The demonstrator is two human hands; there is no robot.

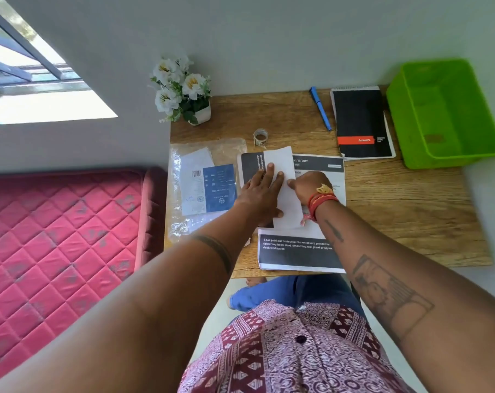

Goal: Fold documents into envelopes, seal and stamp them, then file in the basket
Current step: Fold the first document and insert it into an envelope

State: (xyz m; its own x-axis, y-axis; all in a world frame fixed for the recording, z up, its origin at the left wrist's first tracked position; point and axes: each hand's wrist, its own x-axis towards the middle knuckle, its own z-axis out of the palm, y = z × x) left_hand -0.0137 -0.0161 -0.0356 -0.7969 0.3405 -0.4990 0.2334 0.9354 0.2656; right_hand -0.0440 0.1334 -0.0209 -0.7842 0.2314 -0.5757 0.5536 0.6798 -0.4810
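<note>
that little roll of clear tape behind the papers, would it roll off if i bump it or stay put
The tape roll seems to stand on its edge on the wooden desk, so a nudge could probably set it rolling. It looks small and nearly used up, so likely very light and easily knocked. A loose tail of tape hanging from it might drag and slow it.

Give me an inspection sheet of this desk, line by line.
Surface: wooden desk against a grey wall.
Job's things: folded white paper lying on printed sheets; plastic packet of envelopes at left; tape roll; green basket at far right, nothing seen inside.
Clutter: blue pen, black notebook, potted white flowers.
Grips: left hand flat on the paper's left edge; right hand fingers pressing the paper.
Cables: nothing seen.
Surroundings: red mattress left, window upper left.
</note>
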